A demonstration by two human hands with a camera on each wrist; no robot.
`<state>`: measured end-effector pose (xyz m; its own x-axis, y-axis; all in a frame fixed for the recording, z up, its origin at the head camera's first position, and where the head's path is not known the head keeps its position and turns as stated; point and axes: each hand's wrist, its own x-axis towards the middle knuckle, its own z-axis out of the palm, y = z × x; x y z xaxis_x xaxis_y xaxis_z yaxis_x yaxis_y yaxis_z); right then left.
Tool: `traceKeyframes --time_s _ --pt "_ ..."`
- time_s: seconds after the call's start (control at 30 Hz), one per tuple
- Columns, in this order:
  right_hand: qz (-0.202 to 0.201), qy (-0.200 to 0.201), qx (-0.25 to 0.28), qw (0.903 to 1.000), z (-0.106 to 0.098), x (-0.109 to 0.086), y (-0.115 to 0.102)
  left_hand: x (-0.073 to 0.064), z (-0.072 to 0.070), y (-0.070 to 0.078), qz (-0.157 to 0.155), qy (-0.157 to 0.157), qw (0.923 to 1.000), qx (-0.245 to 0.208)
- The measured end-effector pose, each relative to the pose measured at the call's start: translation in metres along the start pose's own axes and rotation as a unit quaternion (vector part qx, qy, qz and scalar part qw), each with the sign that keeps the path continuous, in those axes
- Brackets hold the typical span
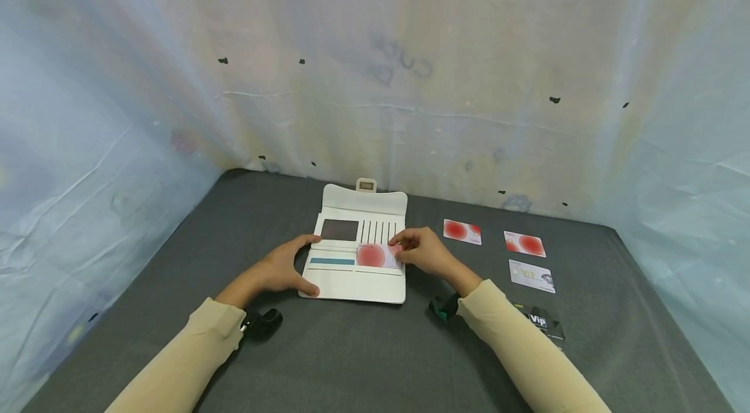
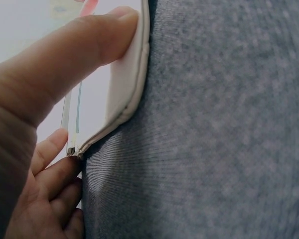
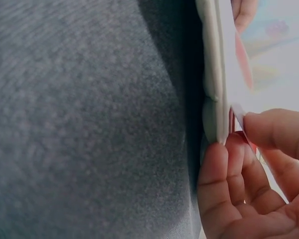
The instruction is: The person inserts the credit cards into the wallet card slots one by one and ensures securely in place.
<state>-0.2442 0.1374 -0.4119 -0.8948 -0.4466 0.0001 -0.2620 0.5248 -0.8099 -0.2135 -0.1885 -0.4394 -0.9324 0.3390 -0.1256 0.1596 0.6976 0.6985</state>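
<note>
A white wallet (image 1: 346, 286) lies unfolded on the dark cloth, its flap and clasp pointing away from me. My left hand (image 1: 286, 265) holds it at the left side. The left thumb (image 2: 94, 42) rests on the near panel, while the other fingers lie along the left edge. With thumb and fingertips, my right hand (image 1: 426, 251) pinches the right end of a white card with red circles (image 1: 372, 255). That card lies over the wallet's right half, just below the narrow card slots. In the right wrist view, lower fingers (image 3: 214, 172) meet the wallet's edge (image 3: 217, 74).
Right of the wallet lie two red-circled cards (image 1: 462, 231) (image 1: 525, 244), a silvery card (image 1: 532, 276) and black "VIP" cards (image 1: 538, 318), partly hidden by the right sleeve. A pale curtain (image 1: 375, 107) hangs behind the table (image 1: 351, 361).
</note>
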Motion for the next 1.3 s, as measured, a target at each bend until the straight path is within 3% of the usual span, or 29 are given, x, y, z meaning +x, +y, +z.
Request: traceKeyframes --time_s 0.2,0.53,1.07,1.3 --pt "0.000 -0.002 -0.003 1.0000 0.001 0.004 0.009 -0.001 0.000 0.002 -0.002 0.001 1.0000 0.002" --pt "0.007 0.029 -0.040 0.9987 0.003 -0.001 0.000 0.000 0.001 0.002 0.001 0.003 1.0000 0.004" --pt "-0.019 0.065 -0.056 0.9962 0.006 -0.006 0.004 0.001 0.005 -0.004 0.007 0.010 0.9999 0.006" --pt "-0.011 0.042 -0.048 0.9979 0.004 -0.005 0.006 0.001 0.005 -0.003 0.006 0.009 0.9999 0.007"
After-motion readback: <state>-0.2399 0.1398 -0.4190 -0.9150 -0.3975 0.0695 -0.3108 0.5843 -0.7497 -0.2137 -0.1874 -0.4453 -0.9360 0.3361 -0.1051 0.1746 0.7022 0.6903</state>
